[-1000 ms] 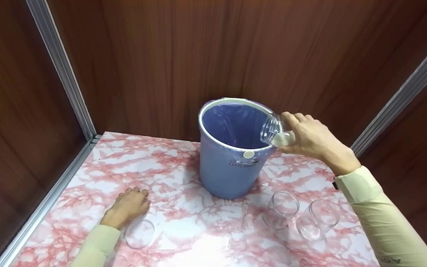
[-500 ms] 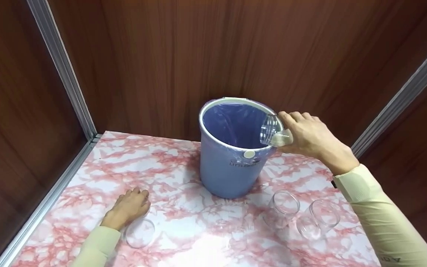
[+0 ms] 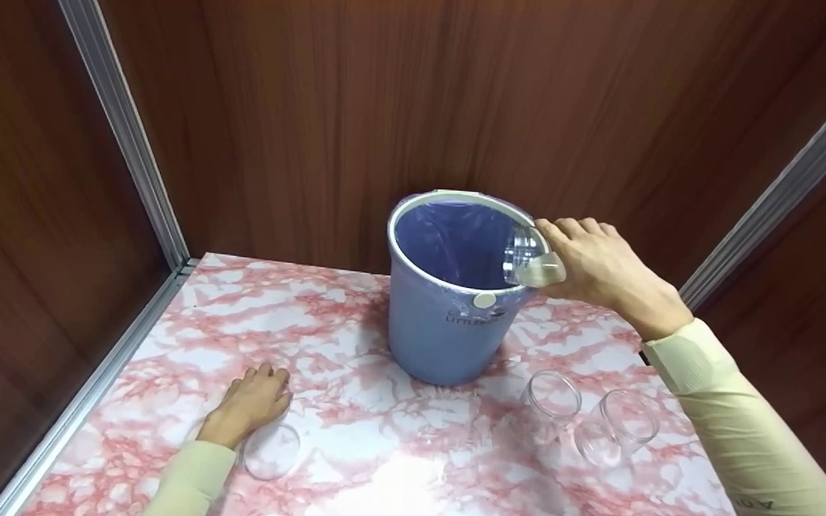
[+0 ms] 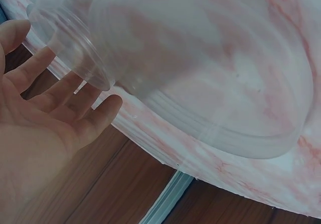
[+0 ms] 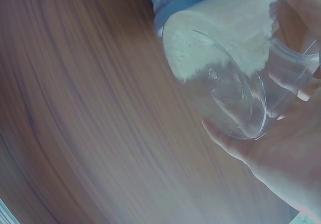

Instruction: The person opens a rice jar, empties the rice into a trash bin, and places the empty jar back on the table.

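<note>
My right hand (image 3: 599, 269) grips a clear jar (image 3: 520, 252), tipped on its side at the right rim of a blue bin (image 3: 442, 337), its mouth pointing inward. Off-white powdery stuff (image 5: 220, 30) lies slumped along the jar's lower side, and the fingers show through the clear wall in the right wrist view. My left hand (image 3: 252, 401) rests near the table's left side, holding nothing, fingers loosely bent. A clear round container (image 3: 271, 451) stands beside that wrist. In the left wrist view another clear jar (image 4: 70, 43) shows behind the fingers (image 4: 103, 116); contact is unclear.
Two more clear jars, one nearer the bin (image 3: 555, 394) and one farther right (image 3: 628, 419), stand on the red-and-white marbled table (image 3: 355, 451). A purple liner (image 3: 456, 236) lines the bin. Dark wood panels (image 3: 298, 129) with metal edge strips (image 3: 122, 129) enclose the table.
The jar in my right hand has tipped slightly further and shifted a little left over the bin, and the powdery stuff has slid within it. My left hand stays in place.
</note>
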The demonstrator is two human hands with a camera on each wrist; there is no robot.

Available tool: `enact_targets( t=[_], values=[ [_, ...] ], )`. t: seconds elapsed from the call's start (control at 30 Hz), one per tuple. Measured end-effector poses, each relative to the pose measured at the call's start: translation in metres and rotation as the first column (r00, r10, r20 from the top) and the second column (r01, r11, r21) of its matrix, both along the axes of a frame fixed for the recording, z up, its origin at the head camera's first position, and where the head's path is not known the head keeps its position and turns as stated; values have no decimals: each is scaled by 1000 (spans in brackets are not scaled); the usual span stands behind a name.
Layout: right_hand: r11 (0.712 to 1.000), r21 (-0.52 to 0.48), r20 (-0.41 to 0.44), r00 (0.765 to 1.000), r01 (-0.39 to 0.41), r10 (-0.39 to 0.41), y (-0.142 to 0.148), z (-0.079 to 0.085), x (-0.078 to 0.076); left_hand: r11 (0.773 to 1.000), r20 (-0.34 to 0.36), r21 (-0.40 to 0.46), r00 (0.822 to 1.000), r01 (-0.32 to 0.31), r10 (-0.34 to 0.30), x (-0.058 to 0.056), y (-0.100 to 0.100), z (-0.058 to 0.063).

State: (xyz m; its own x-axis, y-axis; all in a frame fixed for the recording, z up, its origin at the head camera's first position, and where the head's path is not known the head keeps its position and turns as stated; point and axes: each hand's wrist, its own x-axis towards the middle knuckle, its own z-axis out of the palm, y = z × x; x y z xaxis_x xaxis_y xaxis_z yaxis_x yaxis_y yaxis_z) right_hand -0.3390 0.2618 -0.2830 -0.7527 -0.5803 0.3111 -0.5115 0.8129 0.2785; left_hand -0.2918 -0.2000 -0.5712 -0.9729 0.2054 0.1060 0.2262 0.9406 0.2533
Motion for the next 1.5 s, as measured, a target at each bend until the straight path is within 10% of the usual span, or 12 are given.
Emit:
enact_targets(
  t=[1.5],
  values=[
    [994,93,-94,993,-66,75,-5,5,0,1000,30,17,1000,5,-5,-1,2,-4]
  ],
)
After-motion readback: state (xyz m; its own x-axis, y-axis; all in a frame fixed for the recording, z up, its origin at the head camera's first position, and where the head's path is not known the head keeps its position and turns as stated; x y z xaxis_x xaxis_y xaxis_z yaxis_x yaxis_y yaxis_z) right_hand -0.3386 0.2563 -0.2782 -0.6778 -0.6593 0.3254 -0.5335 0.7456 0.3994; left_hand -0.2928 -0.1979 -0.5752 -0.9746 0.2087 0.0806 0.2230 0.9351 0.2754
